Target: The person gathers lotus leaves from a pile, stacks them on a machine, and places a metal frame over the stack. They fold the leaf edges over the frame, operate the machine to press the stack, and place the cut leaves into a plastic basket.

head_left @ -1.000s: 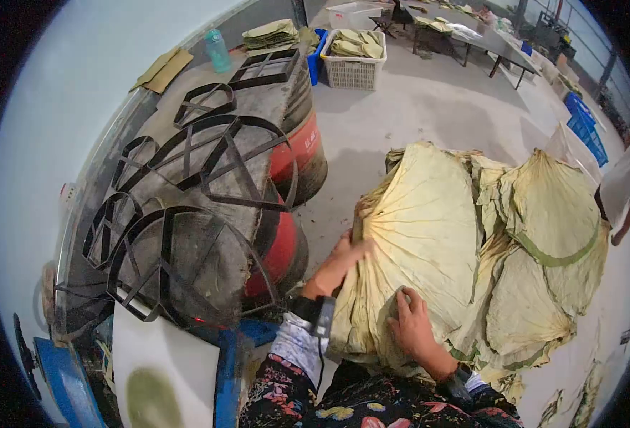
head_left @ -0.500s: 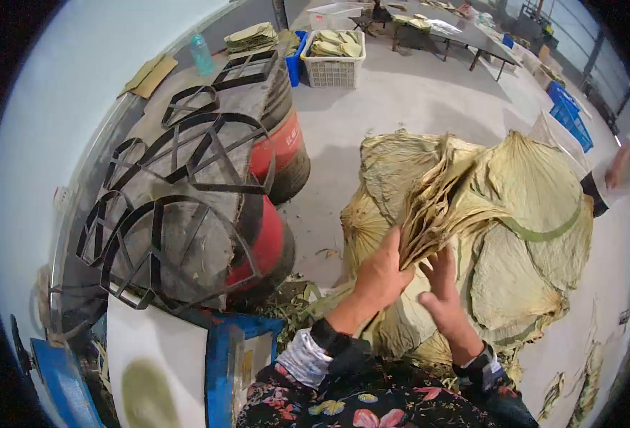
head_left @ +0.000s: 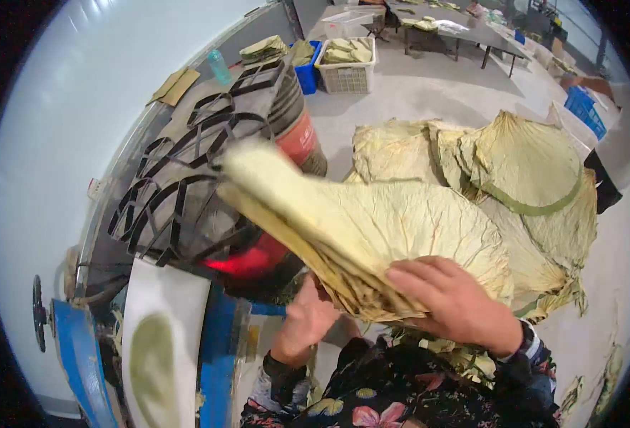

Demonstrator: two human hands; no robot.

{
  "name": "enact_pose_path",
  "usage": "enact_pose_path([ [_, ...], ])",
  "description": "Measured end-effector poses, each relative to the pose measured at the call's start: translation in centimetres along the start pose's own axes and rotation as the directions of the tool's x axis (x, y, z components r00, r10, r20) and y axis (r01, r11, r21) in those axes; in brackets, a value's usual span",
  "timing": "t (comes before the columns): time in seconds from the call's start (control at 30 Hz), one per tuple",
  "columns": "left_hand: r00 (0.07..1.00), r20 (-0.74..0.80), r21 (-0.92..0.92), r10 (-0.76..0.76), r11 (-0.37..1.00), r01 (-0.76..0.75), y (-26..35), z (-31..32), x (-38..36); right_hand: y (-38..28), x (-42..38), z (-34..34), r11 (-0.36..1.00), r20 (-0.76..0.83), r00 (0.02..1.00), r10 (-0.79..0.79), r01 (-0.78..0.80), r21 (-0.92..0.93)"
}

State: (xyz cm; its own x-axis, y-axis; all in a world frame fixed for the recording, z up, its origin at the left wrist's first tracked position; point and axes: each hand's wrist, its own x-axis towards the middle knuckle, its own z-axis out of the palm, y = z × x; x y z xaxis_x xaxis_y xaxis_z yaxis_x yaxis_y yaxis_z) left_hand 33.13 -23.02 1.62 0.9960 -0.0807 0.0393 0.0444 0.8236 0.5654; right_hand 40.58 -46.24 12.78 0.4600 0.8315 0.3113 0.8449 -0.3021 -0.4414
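Observation:
A bundle of large, dried lotus leaves is held up in front of me, pale green-yellow, its layered brown edges facing me. Its far left end is smeared by motion. My right hand grips the near right edge, fingers over the top leaf. Below the bundle's near left edge, my left hand closes on it, and some of its fingers are hidden behind the leaves. Beyond lies a pile of more dried leaves, spread out and overlapping.
Black metal cutting frames lie on a worn board at the left, above red-and-black drums. Nearer stands a blue machine beside a white board. A white crate of leaves sits behind; at right is a blue basket.
The leaf bundle has come off the pile, swinging left and fanning out toward the metal frames. My left hand has moved left and down; my right now grips the bundle.

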Motion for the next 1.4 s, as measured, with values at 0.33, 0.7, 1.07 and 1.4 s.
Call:
enact_pose_path([
  [0.33, 0.831, -0.556, 0.174, -0.017, 0.975, 0.137, -8.5, -1.2, -5.7, 1.0, -6.2, 14.8, 0.986, 0.153, 0.982, -0.113, 0.13, -0.108],
  [0.7, 0.629, -0.46, 0.624, 0.627, 0.732, -0.274, -2.3, 5.5, -11.3, -3.4, -9.0, 13.8, 0.709, 0.317, 0.639, -0.701, 0.576, 0.407],
  [1.07, 0.219, -0.274, 0.766, 0.937, 0.35, -0.54, 6.5, 3.8, -22.7, -15.5, 6.0, 19.2, -0.715, -0.008, 0.974, -0.224, -0.159, 0.68],
  [1.4, -0.084, -0.28, 0.681, 0.956, 0.136, -0.72, 12.9, -2.9, -40.8, -25.5, 15.8, 33.0, -0.839, 0.231, 0.97, -0.078, -0.189, 0.511],
])
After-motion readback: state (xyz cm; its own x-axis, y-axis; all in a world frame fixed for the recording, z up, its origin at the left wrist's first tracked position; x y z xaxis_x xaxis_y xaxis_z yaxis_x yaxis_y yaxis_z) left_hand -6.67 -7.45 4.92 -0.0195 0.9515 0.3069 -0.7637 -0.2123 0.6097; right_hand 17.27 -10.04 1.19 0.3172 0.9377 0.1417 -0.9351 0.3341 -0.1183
